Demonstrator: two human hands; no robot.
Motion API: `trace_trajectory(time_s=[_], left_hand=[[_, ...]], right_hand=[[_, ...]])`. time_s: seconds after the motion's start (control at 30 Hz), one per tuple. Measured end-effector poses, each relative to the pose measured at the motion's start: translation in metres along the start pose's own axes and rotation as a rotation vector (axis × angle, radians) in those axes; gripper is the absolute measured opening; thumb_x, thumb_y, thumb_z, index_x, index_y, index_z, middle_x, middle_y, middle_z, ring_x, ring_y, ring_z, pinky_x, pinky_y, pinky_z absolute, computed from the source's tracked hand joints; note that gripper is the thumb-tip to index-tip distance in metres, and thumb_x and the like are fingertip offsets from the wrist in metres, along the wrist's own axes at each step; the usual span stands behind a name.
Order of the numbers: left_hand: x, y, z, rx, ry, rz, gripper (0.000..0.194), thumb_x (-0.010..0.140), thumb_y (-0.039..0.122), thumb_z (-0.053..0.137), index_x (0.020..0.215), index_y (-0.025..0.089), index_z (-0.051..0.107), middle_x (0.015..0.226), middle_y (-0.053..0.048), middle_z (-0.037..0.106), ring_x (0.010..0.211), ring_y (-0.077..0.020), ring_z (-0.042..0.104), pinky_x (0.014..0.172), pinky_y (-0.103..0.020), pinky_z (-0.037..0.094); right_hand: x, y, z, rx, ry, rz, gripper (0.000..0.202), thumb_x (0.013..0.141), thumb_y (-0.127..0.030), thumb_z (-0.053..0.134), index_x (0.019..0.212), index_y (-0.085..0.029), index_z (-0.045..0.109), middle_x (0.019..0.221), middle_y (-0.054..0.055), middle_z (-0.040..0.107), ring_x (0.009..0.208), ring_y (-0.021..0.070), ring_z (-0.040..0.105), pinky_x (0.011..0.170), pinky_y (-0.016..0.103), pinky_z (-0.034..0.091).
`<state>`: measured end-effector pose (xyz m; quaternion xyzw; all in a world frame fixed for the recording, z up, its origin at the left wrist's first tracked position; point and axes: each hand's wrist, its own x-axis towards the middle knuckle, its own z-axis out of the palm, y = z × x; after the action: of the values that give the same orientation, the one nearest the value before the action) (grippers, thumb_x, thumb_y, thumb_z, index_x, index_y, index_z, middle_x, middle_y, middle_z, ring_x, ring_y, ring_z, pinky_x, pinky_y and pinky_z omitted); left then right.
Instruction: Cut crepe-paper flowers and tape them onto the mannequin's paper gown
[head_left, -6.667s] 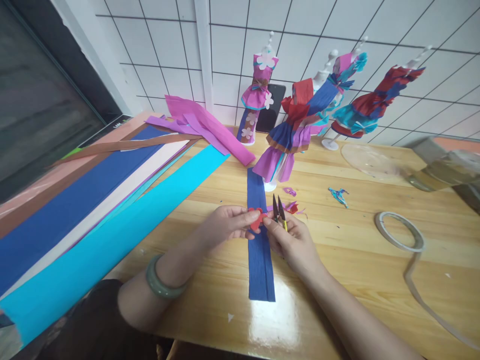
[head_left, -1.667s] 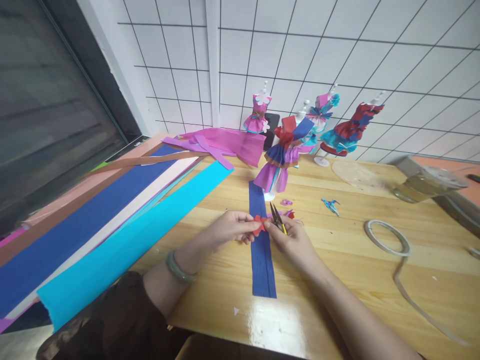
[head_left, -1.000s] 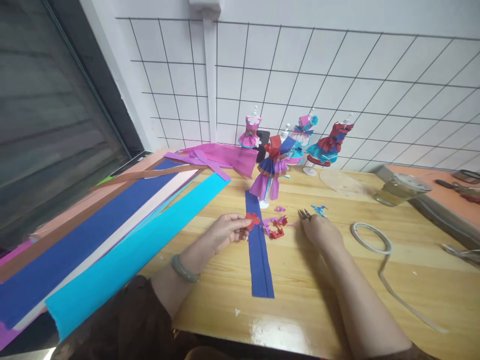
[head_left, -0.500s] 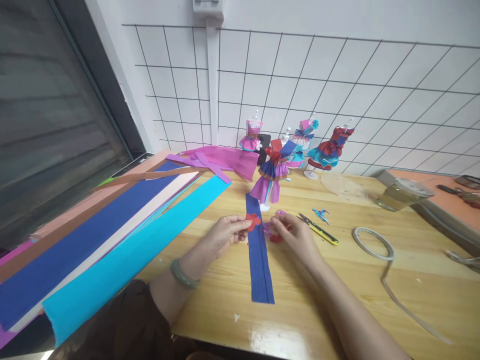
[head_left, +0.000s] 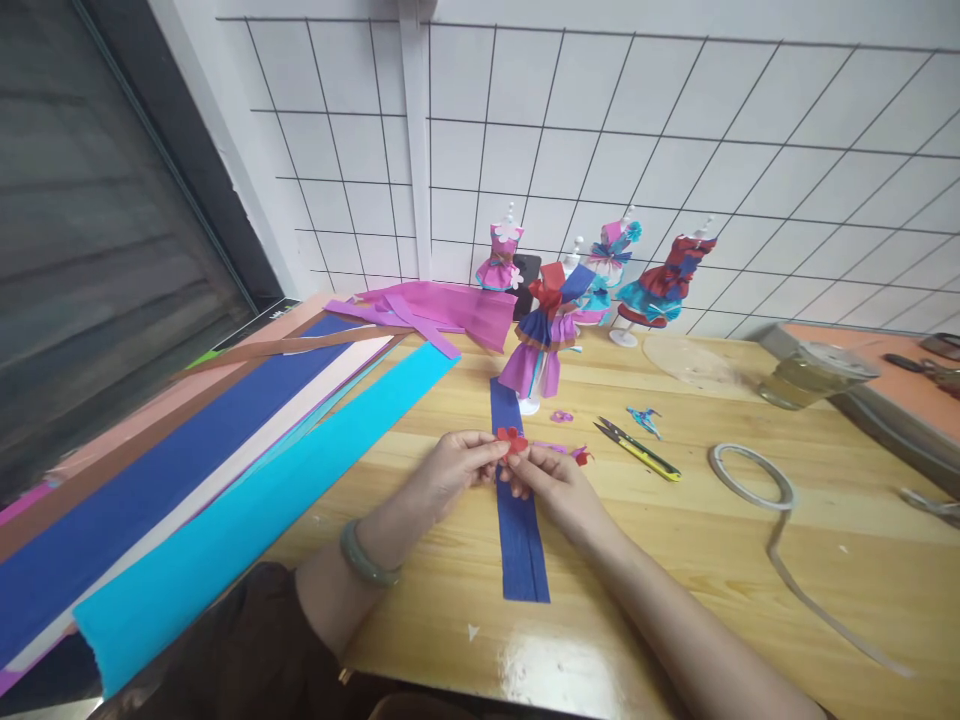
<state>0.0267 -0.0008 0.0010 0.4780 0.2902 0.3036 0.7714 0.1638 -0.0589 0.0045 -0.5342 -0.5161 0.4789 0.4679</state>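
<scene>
A small red paper flower (head_left: 511,440) is pinched between the fingertips of my left hand (head_left: 461,462). My right hand (head_left: 551,480) has its thumb and fingers closed on the flower's right edge, so both hands grip it together. Beneath them a dark blue crepe paper strip (head_left: 521,555) lies lengthwise on the wooden table. Just behind stands a small dress form (head_left: 547,330) in a red, blue and purple paper dress. Right of my right hand lie a red and purple paper scrap (head_left: 581,455) and yellow-handled snips (head_left: 637,450).
Long crepe paper sheets (head_left: 277,490) cover the left side. More dressed forms (head_left: 667,280) stand along the grid wall. To the right are a tape roll (head_left: 752,477) with a loose tail, a glass cup (head_left: 806,378) and blue scraps (head_left: 645,421).
My right hand has moved left from the scraps beside the strip to the red flower and now grips it too. The red and purple scrap lies on the table. The view has shifted slightly.
</scene>
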Motion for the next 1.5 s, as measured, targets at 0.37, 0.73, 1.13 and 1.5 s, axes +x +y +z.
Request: trace_trajectory(time_s=[0.37, 0.73, 1.13, 1.5], left_hand=[[-0.004, 0.013, 0.0, 0.101, -0.116, -0.074, 0.034, 0.066, 0.043, 0.064, 0.075, 0.011, 0.059, 0.069, -0.005, 0.059, 0.058, -0.0089, 0.051, 0.053, -0.02, 0.033], [0.0, 0.007, -0.004, -0.031, -0.042, -0.066, 0.026, 0.062, 0.031, 0.07, 0.076, 0.01, 0.061, 0.071, -0.005, 0.059, 0.06, -0.0083, 0.052, 0.06, -0.023, 0.038], [-0.001, 0.008, -0.006, 0.097, -0.126, -0.132, 0.027, 0.067, 0.036, 0.066, 0.075, 0.011, 0.061, 0.071, -0.004, 0.058, 0.06, -0.0081, 0.051, 0.056, -0.022, 0.036], [0.0, 0.007, -0.007, 0.057, -0.035, -0.083, 0.027, 0.062, 0.033, 0.07, 0.075, 0.011, 0.062, 0.072, -0.004, 0.059, 0.06, -0.0079, 0.051, 0.059, -0.023, 0.039]], right_hand=[[-0.004, -0.004, -0.005, 0.052, -0.097, 0.038, 0.016, 0.074, -0.024, 0.049, 0.062, -0.016, 0.053, 0.058, -0.002, 0.053, 0.048, 0.008, 0.045, 0.051, 0.022, 0.036], [-0.002, -0.003, -0.006, -0.01, -0.103, -0.008, 0.019, 0.08, -0.033, 0.05, 0.073, -0.015, 0.052, 0.062, -0.003, 0.052, 0.048, 0.0069, 0.045, 0.049, 0.022, 0.034], [-0.005, -0.006, -0.012, -0.103, -0.134, 0.023, 0.011, 0.076, -0.021, 0.045, 0.067, -0.017, 0.049, 0.057, -0.004, 0.044, 0.049, 0.0082, 0.04, 0.049, 0.022, 0.031], [-0.003, -0.011, -0.018, -0.091, -0.055, -0.009, 0.024, 0.084, -0.032, 0.041, 0.068, -0.016, 0.05, 0.055, -0.004, 0.045, 0.048, 0.0086, 0.039, 0.05, 0.023, 0.031]])
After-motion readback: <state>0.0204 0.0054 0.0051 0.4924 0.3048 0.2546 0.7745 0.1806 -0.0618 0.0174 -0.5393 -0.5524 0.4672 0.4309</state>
